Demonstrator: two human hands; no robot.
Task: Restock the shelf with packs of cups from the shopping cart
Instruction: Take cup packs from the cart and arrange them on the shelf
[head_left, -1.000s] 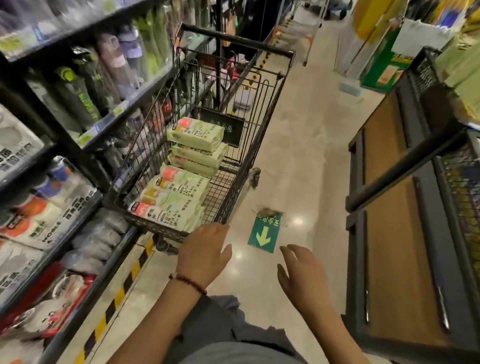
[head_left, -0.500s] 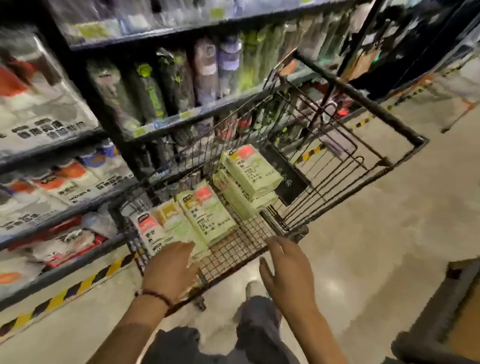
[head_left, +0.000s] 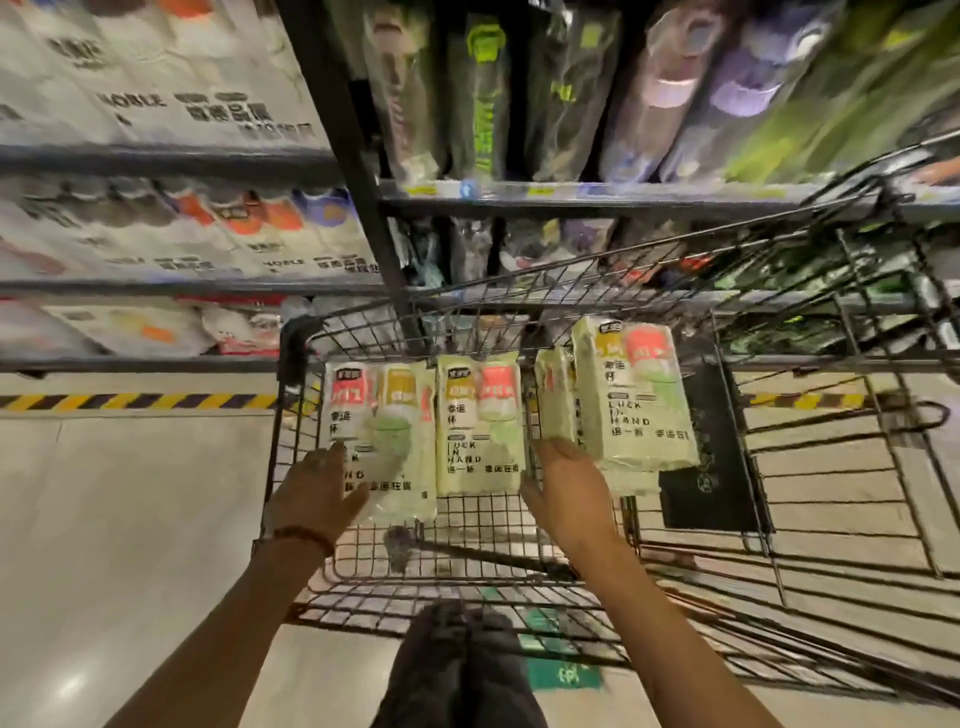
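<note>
Behind the shopping cart (head_left: 467, 525), the shelf goods (head_left: 675, 93) smear into blur — labels unreadable; the cart's right end runs off the edge.

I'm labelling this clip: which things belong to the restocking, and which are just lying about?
Job: packs of cups, shopping cart, shelf, left hand, right hand.
Lying about: green floor sign, striped floor tape, black placard in the cart.

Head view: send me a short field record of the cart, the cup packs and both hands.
cart: wire, beside the shelf
packs: left pack, middle pack, right stack, all lying in the cart
left hand: fingers spread on left pack
right hand: fingers extended at right stack's near corner
lifted: nothing yet
</note>
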